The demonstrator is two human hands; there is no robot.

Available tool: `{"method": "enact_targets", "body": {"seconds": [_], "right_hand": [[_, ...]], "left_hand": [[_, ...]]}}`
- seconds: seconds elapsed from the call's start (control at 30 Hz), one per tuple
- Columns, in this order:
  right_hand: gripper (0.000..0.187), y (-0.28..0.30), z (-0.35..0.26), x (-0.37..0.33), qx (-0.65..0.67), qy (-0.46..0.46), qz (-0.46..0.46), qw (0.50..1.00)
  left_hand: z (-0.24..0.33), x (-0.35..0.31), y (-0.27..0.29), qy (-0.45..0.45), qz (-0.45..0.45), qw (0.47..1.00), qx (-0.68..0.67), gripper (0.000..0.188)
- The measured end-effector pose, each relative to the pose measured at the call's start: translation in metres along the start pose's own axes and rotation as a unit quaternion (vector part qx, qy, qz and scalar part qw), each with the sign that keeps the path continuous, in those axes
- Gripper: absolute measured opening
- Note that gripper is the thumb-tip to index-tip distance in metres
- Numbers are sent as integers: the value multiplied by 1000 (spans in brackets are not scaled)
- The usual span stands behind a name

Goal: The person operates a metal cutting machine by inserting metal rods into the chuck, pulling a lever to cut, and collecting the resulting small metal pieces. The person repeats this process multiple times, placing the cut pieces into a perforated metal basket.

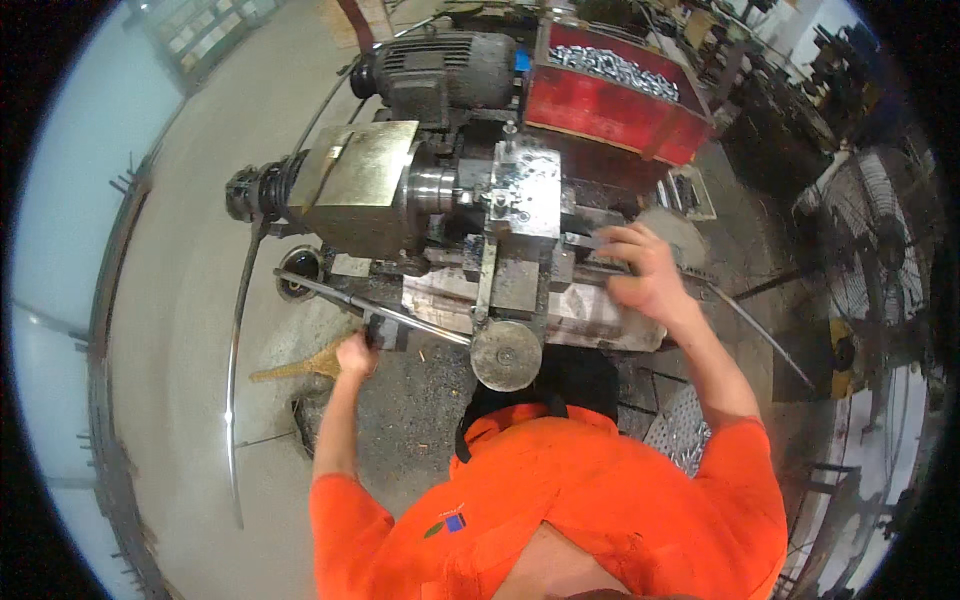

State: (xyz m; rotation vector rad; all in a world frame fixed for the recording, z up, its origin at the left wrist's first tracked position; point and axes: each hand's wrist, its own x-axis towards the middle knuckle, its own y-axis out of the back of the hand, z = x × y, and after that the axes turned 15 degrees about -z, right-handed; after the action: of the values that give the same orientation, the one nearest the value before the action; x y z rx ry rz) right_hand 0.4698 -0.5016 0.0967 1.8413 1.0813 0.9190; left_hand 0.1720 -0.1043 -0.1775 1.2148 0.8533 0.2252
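Grey floor (190, 300), lever (345, 297) slanting away leftward, left hand (357, 356) near

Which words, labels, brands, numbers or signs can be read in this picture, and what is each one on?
None can be read.
Orange shirt: a small blue and green emblem on the chest, with tiny lettering beside it, too small to read.
Metalworking machine: no legible marking shows.
Red bin: no legible marking shows.

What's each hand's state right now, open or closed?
Left hand: curled, at the tan tapered thing; whether it grips anything can't be told.
Right hand: open, fingers bent, by the machine; nothing visible in it.
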Motion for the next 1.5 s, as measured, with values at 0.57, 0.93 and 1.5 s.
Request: {"method": "enact_targets", "body": {"seconds": [0.57,0.93,1.5], "right_hand": [[35,0,240,-375,-200,-698,-104,680],[30,-140,19,-356,310,-538,152,769],[40,-78,99,-393,32,-615,-7,788]], "left_hand": [[-51,-1,94,-60,87,891,-441,46],[41,5,117,-24,117,784,-609,37],[29,1,132,26,17,838,-544,43]]}}
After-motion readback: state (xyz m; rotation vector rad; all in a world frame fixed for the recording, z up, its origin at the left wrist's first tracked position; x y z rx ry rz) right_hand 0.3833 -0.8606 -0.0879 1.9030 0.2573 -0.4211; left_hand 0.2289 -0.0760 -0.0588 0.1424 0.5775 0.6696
